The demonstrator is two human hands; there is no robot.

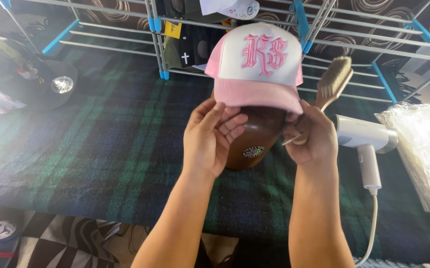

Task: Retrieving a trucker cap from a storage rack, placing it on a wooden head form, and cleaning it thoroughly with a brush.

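A pink and white cap [257,69] with pink raised lettering on its front sits on a brown rounded stand [254,139] in the middle of the head view. My left hand [210,136] pinches the left side of the cap's pink brim, thumb on top. On the right, my right hand [310,134] touches the brim's other end while gripping a wooden bristle brush [335,82] that sticks up and to the right.
A white handheld steamer [364,136] with a cord lies to the right on the dark green plaid blanket [101,149]. Crinkled clear plastic [423,149] sits at the far right. A dark cap [21,74] lies at left. A metal rack with blue joints [155,25] stands behind.
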